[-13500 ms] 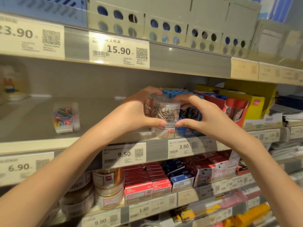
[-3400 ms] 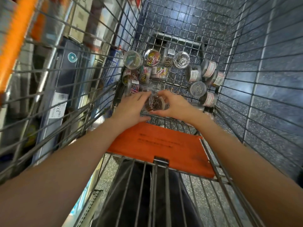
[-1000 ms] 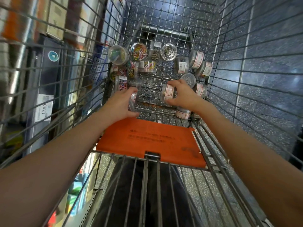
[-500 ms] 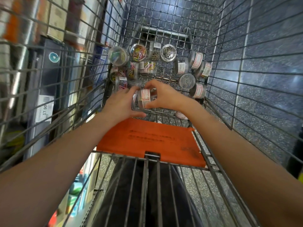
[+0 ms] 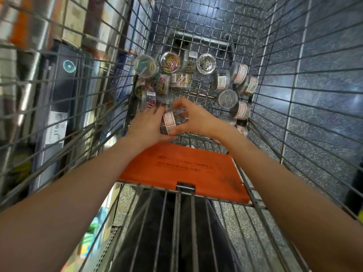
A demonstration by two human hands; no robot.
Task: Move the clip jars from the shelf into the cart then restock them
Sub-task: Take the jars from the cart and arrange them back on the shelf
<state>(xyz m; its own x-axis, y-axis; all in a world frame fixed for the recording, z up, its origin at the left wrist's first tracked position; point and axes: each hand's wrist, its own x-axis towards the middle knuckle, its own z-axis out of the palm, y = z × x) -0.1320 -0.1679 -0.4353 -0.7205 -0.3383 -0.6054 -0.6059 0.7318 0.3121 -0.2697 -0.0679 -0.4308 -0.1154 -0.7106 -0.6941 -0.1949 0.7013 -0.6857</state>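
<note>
Down inside the cart, the left hand (image 5: 147,125) and the right hand (image 5: 196,119) are meeting around one small clear plastic clip jar with a red-bordered white label (image 5: 169,122). The jar is lying tilted on its side between the two palms. The left hand is cupping it from the left, thumb curling under its lower end and fingers reaching up beside it. The right hand is pinching it from the right, thumb pressing near the lower edge of the label and the curled forefinger arching over the top. Whether the jar is resting on the wire floor or hanging just above it cannot be told.

Just beyond the left fingers, several clear jars of coloured paper clips (image 5: 157,83) are crowding together at the left side of the basket floor, some upright with round lids showing, some on their sides. A jar of silver clips with its lid facing up (image 5: 206,63) is standing at the far end, and another one like it (image 5: 227,98) is sitting to the right of the hands. Around that one, labelled jars lying on their sides (image 5: 240,72) are clustering against the right wall.

All of them are sitting in the grey metal wire shopping cart (image 5: 294,95). Nearer the person, the orange plastic flap of the child seat (image 5: 186,169) is lying flat beneath both forearms. Speckled dark blue floor tiles (image 5: 324,55) are showing through the mesh.
</note>
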